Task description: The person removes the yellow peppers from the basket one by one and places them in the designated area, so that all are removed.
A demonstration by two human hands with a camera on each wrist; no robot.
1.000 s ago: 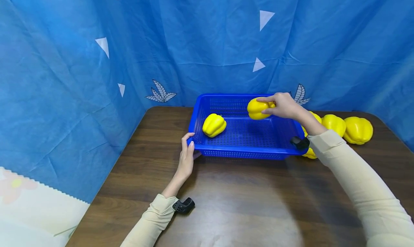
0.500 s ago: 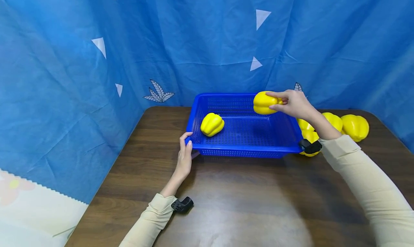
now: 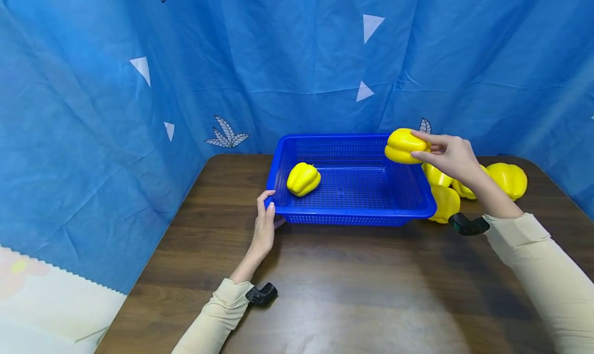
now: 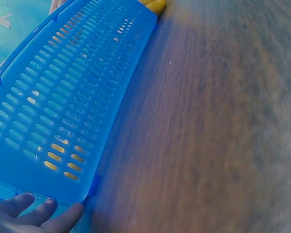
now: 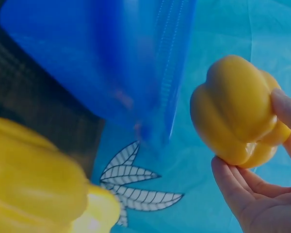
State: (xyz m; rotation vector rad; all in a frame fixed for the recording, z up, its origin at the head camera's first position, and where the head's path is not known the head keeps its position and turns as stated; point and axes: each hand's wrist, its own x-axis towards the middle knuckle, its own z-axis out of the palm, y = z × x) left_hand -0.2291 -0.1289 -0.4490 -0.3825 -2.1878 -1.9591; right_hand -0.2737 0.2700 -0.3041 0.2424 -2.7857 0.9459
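In the head view, a yellow bell pepper (image 3: 402,147) is pinched between the thumb and fingers of my right hand (image 3: 452,155), above the right end of a blue plastic basket (image 3: 357,212). The right wrist view shows the same bell pepper (image 5: 237,109) with fingertips on its stem end. My left hand (image 3: 263,228) grips the basket's near left corner. In the left wrist view, fingers (image 4: 39,213) lie against the perforated basket wall (image 4: 63,97). Inside the basket, toward the left, lies another bell pepper (image 3: 303,179).
Several more yellow bell peppers sit on the wooden table (image 3: 325,271) right of the basket, among them a bell pepper (image 3: 445,203) beside its near right corner and a bell pepper (image 3: 509,180) farther right. A blue curtain (image 3: 301,60) hangs behind the table.
My right hand has moved right with its bell pepper, from over the basket's inside to above its right end. The left hand stays on the corner.
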